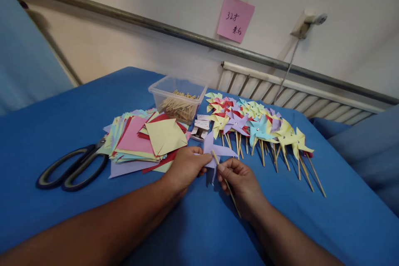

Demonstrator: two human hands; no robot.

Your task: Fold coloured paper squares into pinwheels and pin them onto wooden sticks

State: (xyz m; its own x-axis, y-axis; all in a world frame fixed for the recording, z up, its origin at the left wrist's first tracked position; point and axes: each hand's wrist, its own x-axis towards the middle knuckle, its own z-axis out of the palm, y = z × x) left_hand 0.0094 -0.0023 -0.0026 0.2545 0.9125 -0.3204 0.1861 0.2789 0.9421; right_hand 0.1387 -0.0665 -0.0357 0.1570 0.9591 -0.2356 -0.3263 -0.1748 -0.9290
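Note:
Between my hands, over the blue cloth, is a lavender paper pinwheel (222, 151). My left hand (188, 164) pinches it at the left side, thumb on top. A thin wooden stick (232, 195) lies across the pinwheel's middle, its lower end slanting down to the right. My right hand (240, 181) grips this stick between thumb and fingers just below the paper. Whether a pin joins stick and paper is hidden. Beyond my left hand lies a stack of coloured paper squares (134, 137), with a pale yellow square (166, 135) on top.
Black-handled scissors (75, 166) lie left of the stack. A clear plastic box (156, 91) of wooden sticks stands behind, near a small open carton (201, 124). Several finished pinwheels (257, 129) are heaped at the right. A radiator (268, 85) and pipe run along the wall.

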